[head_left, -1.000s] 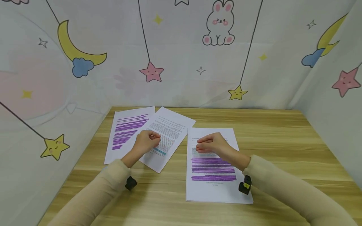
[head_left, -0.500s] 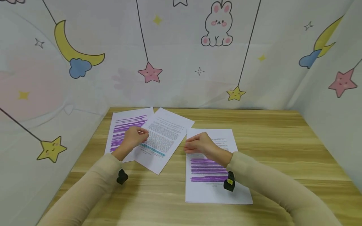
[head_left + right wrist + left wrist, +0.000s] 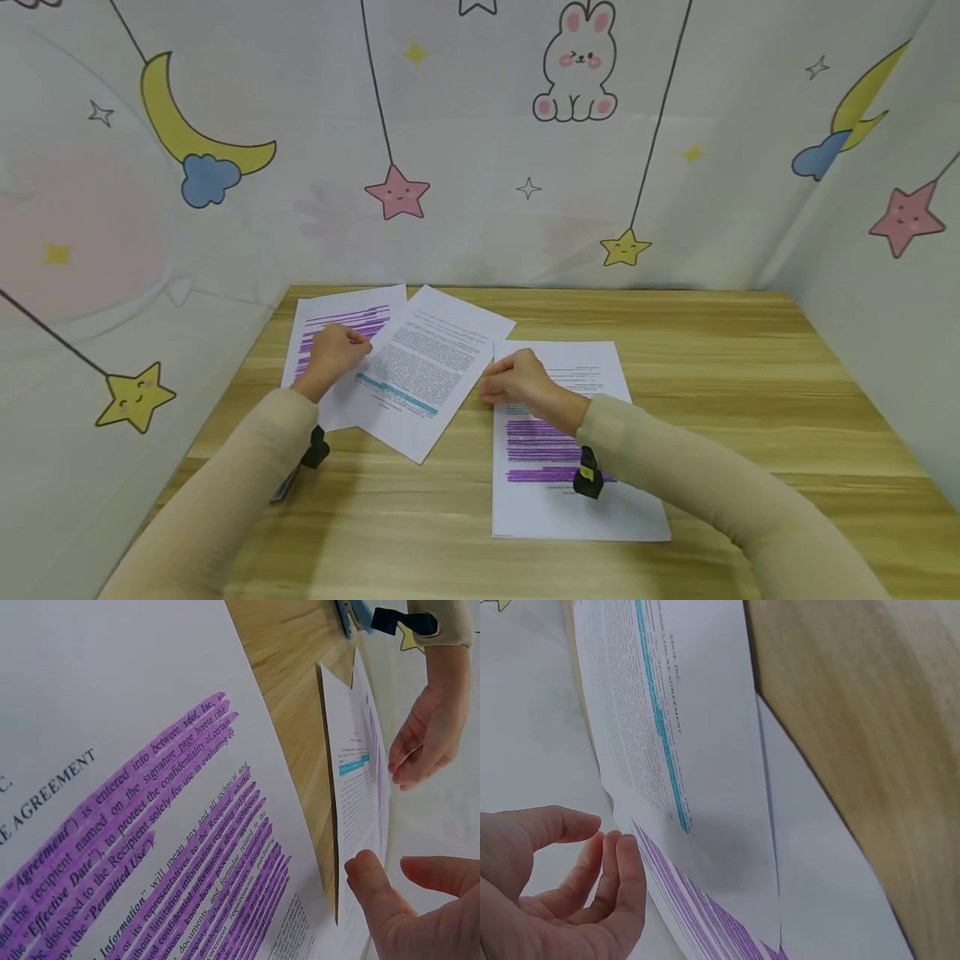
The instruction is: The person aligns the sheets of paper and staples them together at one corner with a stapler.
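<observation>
1. Left wrist view: loosely bent fingers [image 3: 630, 877], thumb narrowly parted, holding nothing; left hand [image 3: 330, 360] left of blue-striped sheet [image 3: 438, 358].
2. Right hand [image 3: 521, 385]: thumb parted, grasping nothing; right of blue-striped sheet.
3. Purple-lined sheet [image 3: 360, 312] tucked beneath blue-striped sheet, hence partly covered; purple-barred sheet [image 3: 543, 442] rightward, apparently separate for legibility.

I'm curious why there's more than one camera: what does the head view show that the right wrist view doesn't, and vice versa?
Only the head view: the rabbit and yellow moon printed on the backdrop.

Only the right wrist view: words large enough to read through purple highlighting, such as "Permitted Use".

Both: the left hand, the right hand, the purple-marked sheet by the right hand, the teal-marked sheet and the wooden table.
</observation>
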Demonstrator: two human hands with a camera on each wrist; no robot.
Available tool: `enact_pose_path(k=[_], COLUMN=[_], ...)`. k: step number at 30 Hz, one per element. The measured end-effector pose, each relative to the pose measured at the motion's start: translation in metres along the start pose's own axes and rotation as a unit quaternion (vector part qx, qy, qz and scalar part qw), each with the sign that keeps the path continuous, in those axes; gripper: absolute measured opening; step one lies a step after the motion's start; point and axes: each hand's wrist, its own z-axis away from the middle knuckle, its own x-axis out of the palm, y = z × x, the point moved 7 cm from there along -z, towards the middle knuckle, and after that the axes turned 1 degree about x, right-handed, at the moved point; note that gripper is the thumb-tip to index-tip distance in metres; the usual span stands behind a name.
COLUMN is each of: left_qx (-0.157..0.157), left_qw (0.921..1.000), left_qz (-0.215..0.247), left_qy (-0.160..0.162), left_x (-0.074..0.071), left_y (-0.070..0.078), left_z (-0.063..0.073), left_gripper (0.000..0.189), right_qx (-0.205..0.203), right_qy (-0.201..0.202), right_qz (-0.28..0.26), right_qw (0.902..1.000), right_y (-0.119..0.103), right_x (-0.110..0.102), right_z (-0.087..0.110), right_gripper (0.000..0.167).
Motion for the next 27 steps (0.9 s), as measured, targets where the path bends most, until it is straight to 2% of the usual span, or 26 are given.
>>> enact_pose_path(k=[3,12,18,27], left_qx=[-0.011,-0.006,-0.017,-0.020], left_qw=[0.9999,0.9993,0.9983,0.9975], left_qz=[-0.003,-0.035,-0.053,-0.060], left_qy=[-0.008,-0.005,-0.016,-0.031], left_x=[0.001,-0.002,0.003,0.008], left_y=[-0.005,-0.005,-0.007,-0.007], left_z=[-0.005,-0.017,-0.023,-0.033], left_gripper=[0.022,0.024,0.027,0.029], right_qx=[0.000,0.019,0.031,0.030], right_qy=[0.007,0.021,0.019,0.024], right_qz=[-0.003,0.001,0.011,-0.013], right_qw=[1.0000,0.9996,0.9993,0.9992], right_y=[0.000,0.006,0.012,0.014], right_x=[0.001,0.007,0.010,0.009], right_z=[-0.002,-0.007,-0.008,-0.009], right_gripper=[0.019,0.017,0.015,0.017])
